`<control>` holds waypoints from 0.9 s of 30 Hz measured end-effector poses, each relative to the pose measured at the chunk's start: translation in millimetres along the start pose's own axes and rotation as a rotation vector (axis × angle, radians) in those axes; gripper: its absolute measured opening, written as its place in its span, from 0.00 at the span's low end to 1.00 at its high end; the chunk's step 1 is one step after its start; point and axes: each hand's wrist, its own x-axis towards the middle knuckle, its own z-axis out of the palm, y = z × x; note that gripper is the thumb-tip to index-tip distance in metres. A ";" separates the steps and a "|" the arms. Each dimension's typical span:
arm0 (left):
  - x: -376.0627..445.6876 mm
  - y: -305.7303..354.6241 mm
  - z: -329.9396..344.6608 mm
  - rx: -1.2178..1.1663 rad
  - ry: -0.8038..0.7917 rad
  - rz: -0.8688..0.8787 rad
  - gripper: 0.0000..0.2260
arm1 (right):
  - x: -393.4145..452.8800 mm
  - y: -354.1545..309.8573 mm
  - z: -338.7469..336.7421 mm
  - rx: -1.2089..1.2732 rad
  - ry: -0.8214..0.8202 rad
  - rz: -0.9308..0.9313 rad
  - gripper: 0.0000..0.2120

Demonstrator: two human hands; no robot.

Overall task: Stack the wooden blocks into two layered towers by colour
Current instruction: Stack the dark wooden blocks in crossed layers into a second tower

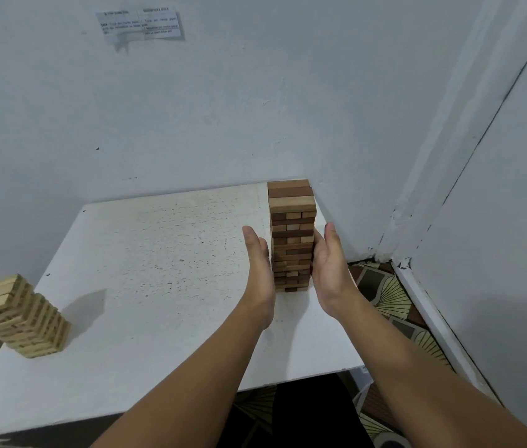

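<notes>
Your left hand (257,270) is flat, fingers straight, against the left side of the mixed brown tower (292,236). Your right hand (330,263) is flat too, on its right side. This tower stands between your palms, at the far right corner of the table (145,253). Far to the left stands the pale tower (18,316), well apart from both hands.

head-worn view, angled down, near table (158,286)

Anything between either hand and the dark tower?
Nothing visible. The left hand and right hand flank the dark tower with flat palms. The light tower stands far off at the table's left edge.
</notes>
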 end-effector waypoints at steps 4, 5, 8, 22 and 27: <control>-3.0 -0.8 5.7 -0.007 -0.050 0.064 0.45 | -1.3 0.3 2.2 0.018 -0.008 -0.014 0.34; -4.5 -0.2 7.3 -0.009 -0.052 0.073 0.43 | -1.4 0.3 2.5 0.023 -0.010 -0.017 0.34; -5.6 -0.6 7.4 -0.006 -0.040 0.069 0.42 | 0.7 3.0 1.7 0.026 -0.018 -0.006 0.35; -8.9 -16.7 -2.0 0.058 -0.029 -0.020 0.44 | -1.5 23.3 -3.5 0.031 0.007 0.064 0.43; -14.4 -16.3 -15.6 0.140 -0.016 0.001 0.30 | -2.6 29.9 -13.1 0.010 -0.007 0.081 0.52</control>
